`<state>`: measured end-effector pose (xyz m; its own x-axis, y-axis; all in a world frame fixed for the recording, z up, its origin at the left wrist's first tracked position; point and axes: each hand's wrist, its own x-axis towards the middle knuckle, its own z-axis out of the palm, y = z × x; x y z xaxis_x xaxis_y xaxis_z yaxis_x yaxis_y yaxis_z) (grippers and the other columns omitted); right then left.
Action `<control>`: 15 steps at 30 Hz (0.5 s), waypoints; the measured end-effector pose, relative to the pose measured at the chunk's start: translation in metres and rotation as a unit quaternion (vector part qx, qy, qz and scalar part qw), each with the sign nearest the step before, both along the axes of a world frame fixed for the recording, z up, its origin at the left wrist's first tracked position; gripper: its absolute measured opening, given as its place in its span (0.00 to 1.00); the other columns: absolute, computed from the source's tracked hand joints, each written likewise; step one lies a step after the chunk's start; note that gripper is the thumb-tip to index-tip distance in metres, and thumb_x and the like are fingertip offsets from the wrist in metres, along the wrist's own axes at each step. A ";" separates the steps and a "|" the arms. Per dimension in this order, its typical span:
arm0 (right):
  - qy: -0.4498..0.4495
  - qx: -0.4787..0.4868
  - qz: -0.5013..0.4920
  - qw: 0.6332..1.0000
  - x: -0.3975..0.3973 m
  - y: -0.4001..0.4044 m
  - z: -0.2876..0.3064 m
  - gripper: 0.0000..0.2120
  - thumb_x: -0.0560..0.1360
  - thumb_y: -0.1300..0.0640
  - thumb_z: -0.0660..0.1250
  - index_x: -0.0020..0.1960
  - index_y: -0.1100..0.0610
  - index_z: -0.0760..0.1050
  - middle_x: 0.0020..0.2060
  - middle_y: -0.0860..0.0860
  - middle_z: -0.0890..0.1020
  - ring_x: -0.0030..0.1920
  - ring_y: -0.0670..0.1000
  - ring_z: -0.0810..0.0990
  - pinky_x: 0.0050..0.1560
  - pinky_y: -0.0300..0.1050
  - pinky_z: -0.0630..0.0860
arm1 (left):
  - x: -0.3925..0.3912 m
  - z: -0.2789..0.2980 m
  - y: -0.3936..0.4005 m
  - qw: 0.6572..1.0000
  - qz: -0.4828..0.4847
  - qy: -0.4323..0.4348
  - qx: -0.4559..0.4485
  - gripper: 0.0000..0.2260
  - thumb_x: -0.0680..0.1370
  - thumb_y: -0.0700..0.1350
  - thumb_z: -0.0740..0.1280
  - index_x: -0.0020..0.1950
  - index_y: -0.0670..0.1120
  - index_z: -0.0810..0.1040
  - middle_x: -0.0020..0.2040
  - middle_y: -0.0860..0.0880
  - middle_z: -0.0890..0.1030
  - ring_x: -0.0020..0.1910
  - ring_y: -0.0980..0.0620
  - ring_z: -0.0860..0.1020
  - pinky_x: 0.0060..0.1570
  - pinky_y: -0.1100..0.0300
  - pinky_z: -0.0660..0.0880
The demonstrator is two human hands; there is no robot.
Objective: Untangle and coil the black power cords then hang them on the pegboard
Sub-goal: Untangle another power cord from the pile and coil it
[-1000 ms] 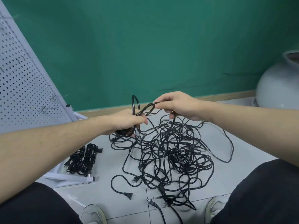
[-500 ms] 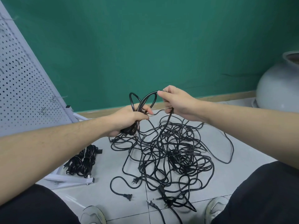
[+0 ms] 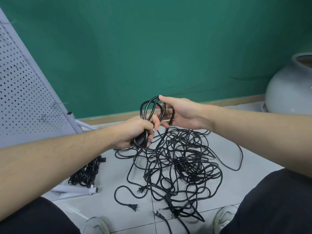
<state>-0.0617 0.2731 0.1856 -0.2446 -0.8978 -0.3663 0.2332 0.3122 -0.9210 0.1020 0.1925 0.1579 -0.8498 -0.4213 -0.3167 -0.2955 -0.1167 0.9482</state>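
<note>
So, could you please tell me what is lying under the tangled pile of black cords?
Pale floor tiles show through the gaps in the tangled pile, with a grout line running beneath its lower part. Anything smaller under the dense middle is covered by overlapping cords.

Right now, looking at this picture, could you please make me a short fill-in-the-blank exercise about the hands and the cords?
1. The left hand grips a coil of ____ cord.
2. The tangled pile lies on the tiled ____.
3. The finished bundle lies at the foot of the white ____.
4. The right hand guides a loop toward the ____ hand.

Missing words: black; floor; pegboard; left
</note>
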 end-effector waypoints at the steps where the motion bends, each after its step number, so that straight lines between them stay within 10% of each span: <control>1: 0.007 -0.005 -0.019 1.000 0.001 -0.001 0.001 0.17 0.83 0.47 0.63 0.52 0.61 0.76 0.42 0.58 0.79 0.32 0.55 0.73 0.40 0.48 0.74 | -0.002 -0.001 0.001 1.000 0.013 -0.007 -0.004 0.11 0.70 0.30 0.61 0.35 0.46 0.74 0.46 0.47 0.86 0.27 0.47 0.69 0.29 0.61 0.69; 4: 0.041 -0.026 -0.054 0.997 0.006 -0.004 0.000 0.14 0.83 0.47 0.62 0.47 0.57 0.74 0.35 0.52 0.76 0.35 0.53 0.77 0.38 0.46 0.77 | -0.006 -0.002 0.004 0.998 0.044 -0.027 -0.027 0.08 0.66 0.36 0.65 0.33 0.49 0.77 0.34 0.45 0.78 0.30 0.47 0.72 0.31 0.62 0.71; 9: 0.076 -0.068 -0.076 0.992 0.012 -0.008 0.005 0.16 0.83 0.44 0.60 0.42 0.53 0.67 0.27 0.47 0.73 0.35 0.54 0.77 0.49 0.48 0.75 | -0.011 0.001 0.007 0.996 0.057 0.018 -0.067 0.15 0.70 0.33 0.67 0.28 0.51 0.76 0.37 0.48 0.76 0.40 0.50 0.73 0.37 0.60 0.69; 15: 0.015 -0.097 -0.107 0.989 0.019 -0.007 0.012 0.17 0.84 0.46 0.60 0.40 0.53 0.64 0.24 0.47 0.64 0.28 0.50 0.65 0.37 0.42 0.66 | -0.011 0.008 0.008 0.999 -0.013 0.037 -0.009 0.09 0.69 0.34 0.67 0.34 0.48 0.78 0.51 0.35 0.84 0.58 0.37 0.83 0.58 0.51 0.70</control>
<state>-0.0429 0.2659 0.1974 -0.4450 -0.8768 -0.1822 0.2465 0.0757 -0.9662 0.0907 0.2003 0.1662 -0.8815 -0.4033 -0.2453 -0.2273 -0.0928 0.9694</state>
